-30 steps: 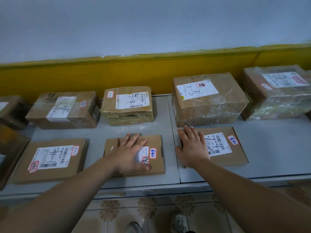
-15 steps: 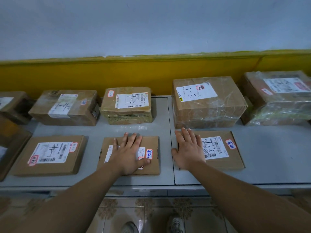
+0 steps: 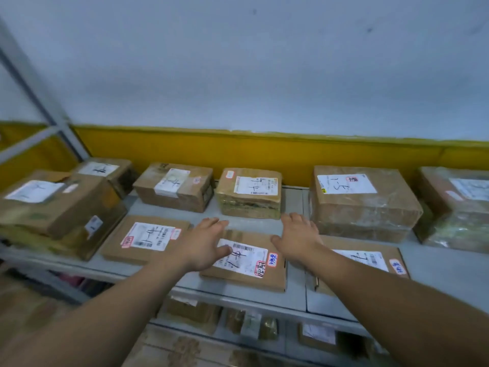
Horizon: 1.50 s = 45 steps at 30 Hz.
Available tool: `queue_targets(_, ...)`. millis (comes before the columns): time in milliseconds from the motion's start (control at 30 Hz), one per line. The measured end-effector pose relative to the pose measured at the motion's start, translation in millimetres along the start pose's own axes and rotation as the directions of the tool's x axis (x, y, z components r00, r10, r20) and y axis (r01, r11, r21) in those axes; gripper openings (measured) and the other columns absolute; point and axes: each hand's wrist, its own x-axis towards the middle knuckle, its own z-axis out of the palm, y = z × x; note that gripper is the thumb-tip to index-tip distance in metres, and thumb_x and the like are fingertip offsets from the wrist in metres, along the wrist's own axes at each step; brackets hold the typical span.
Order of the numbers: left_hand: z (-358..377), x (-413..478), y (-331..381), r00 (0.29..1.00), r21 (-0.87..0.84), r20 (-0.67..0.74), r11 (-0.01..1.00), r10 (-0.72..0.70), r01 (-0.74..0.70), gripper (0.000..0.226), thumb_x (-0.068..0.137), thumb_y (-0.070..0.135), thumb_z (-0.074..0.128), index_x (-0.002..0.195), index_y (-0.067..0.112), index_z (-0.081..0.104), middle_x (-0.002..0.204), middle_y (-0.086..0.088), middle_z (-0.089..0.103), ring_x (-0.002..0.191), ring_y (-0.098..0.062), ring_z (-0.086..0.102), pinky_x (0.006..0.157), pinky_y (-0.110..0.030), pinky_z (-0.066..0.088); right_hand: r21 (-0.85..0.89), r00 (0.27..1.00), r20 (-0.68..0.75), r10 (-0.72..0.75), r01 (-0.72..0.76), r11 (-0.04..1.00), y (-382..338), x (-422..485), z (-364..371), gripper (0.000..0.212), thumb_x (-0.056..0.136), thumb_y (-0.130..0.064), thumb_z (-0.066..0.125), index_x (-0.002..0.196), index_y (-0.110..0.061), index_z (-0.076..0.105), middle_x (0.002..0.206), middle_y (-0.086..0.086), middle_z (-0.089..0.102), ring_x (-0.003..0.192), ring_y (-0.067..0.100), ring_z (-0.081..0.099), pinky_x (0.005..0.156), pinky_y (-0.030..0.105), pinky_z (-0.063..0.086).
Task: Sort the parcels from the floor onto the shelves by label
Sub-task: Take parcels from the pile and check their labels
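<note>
A flat cardboard parcel [image 3: 248, 263] with a white label marked 1-4 lies on the grey shelf [image 3: 291, 295] near its front edge. My left hand [image 3: 203, 245] lies flat over the parcel's left part, fingers straight. My right hand [image 3: 297, 238] is spread open at the parcel's right edge, between it and another flat parcel [image 3: 362, 263] on the right. Neither hand grips anything.
Several labelled parcels fill the shelf: a flat one [image 3: 145, 238] at left, a stack [image 3: 58, 205] at far left, taller boxes [image 3: 362, 197] along the yellow wall band. More parcels [image 3: 195, 311] sit on the shelf below. A metal shelf post [image 3: 42, 102] slants at left.
The view swung left and up, so more of the left parcels and the lower shelf show. My right hand came off the right flat parcel to the middle parcel's edge.
</note>
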Motion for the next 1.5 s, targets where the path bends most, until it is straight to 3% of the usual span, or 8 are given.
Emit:
queue_targets(333, -36.1, -190.7, -165.2, 0.953, -0.132, -0.138, 0.959, -0.27, 0.252, 0.07, 0.092, 0.044, 0.059, 0.152, 0.03, 0.026, 0.157, 0.008, 0.026, 0.142, -0.013, 0.027, 0.114, -0.028, 0.025, -0.028, 0.922, 0.014, -0.386, 0.387, 0.922, -270.2, -30.6, 14.9, 0.068, 0.095, -0.053, 0.048, 0.15, -0.017, 0.033, 0.15, 0.011, 0.04, 0.135, 0.032, 0.039, 0.109, 0.039, 0.036)
queue_targets(467, -36.7, -275.8, -240.1, 0.88, -0.212, -0.177, 0.89, -0.441, 0.403, 0.07, 0.088, 0.046, 0.064, 0.149, 0.031, 0.033, 0.152, 0.01, 0.036, 0.136, -0.012, 0.037, 0.113, -0.034, 0.034, 0.002, 0.85, 0.095, -0.519, 0.521, 0.854, -382.6, -62.7, 47.5, 0.067, 0.096, -0.052, 0.047, 0.15, -0.016, 0.033, 0.149, 0.014, 0.041, 0.133, 0.033, 0.043, 0.107, 0.04, 0.039)
queue_targets(633, -39.8, -359.3, -313.7, 0.79, -0.28, -0.159, 0.795, -0.592, 0.539, 0.069, 0.093, 0.04, 0.06, 0.152, 0.025, 0.028, 0.156, 0.003, 0.031, 0.141, -0.015, 0.032, 0.113, -0.027, 0.027, 0.032, 0.754, 0.158, -0.638, 0.642, 0.766, -496.3, -96.5, 86.6, 0.06, 0.093, -0.051, 0.052, 0.143, -0.018, 0.043, 0.136, 0.01, 0.052, 0.121, 0.03, 0.051, 0.096, 0.038, 0.046)
queue_targets(733, -38.7, -385.0, -358.0, 0.741, -0.323, -0.157, 0.743, -0.653, 0.586, 0.069, 0.093, 0.043, 0.059, 0.152, 0.027, 0.026, 0.157, 0.003, 0.03, 0.142, -0.015, 0.031, 0.115, -0.029, 0.027, 0.049, 0.685, 0.205, -0.7, 0.707, 0.706, -553.4, -98.9, 106.5, 0.061, 0.095, -0.05, 0.052, 0.145, -0.017, 0.042, 0.14, 0.011, 0.049, 0.125, 0.029, 0.05, 0.101, 0.039, 0.045)
queue_targets(1100, -72.4, -373.9, -512.6, 0.654, -0.379, -0.092, 0.634, -0.751, 0.674, 0.067, 0.095, 0.042, 0.056, 0.153, 0.026, 0.026, 0.158, 0.003, 0.029, 0.143, -0.015, 0.029, 0.113, -0.027, 0.025, 0.068, 0.559, 0.326, -0.762, 0.79, 0.609, -747.4, -21.6, 166.2, 0.069, 0.096, -0.053, 0.05, 0.151, -0.017, 0.031, 0.152, 0.01, 0.037, 0.134, 0.032, 0.042, 0.106, 0.045, 0.043)
queue_targets(1233, -97.7, -372.9, -573.2, 0.62, -0.362, -0.082, 0.603, -0.78, 0.711, 0.068, 0.095, 0.046, 0.055, 0.153, 0.028, 0.025, 0.158, 0.004, 0.028, 0.142, -0.016, 0.029, 0.112, -0.027, 0.026, 0.065, 0.54, 0.356, -0.763, 0.8, 0.596, -816.5, 14.8, 176.2, 0.072, 0.095, -0.055, 0.047, 0.155, -0.021, 0.025, 0.156, 0.01, 0.033, 0.125, 0.035, 0.051, 0.093, 0.043, 0.049)
queue_targets(1400, -114.3, -365.3, -649.0, 0.658, -0.272, -0.03, 0.64, -0.752, 0.719, 0.067, 0.096, 0.046, 0.053, 0.153, 0.026, 0.024, 0.159, 0.001, 0.025, 0.144, -0.019, 0.026, 0.114, -0.031, 0.025, 0.021, 0.559, 0.391, -0.732, 0.789, 0.614, -879.6, 55.9, 192.2, 0.068, 0.096, -0.055, 0.047, 0.153, -0.023, 0.029, 0.143, 0.011, 0.046, 0.097, 0.03, 0.063, 0.067, 0.036, 0.048)
queue_targets(1500, -119.8, -352.7, -702.3, 0.697, -0.248, 0.002, 0.675, -0.717, 0.695, 0.067, 0.096, 0.046, 0.051, 0.153, 0.027, 0.023, 0.158, -0.002, 0.027, 0.143, -0.021, 0.027, 0.114, -0.033, 0.028, -0.025, 0.624, 0.412, -0.664, 0.736, 0.676, -910.8, 82.7, 204.9, 0.064, 0.098, -0.053, 0.047, 0.151, -0.019, 0.033, 0.142, 0.011, 0.048, 0.099, 0.027, 0.061, 0.078, 0.038, 0.054)
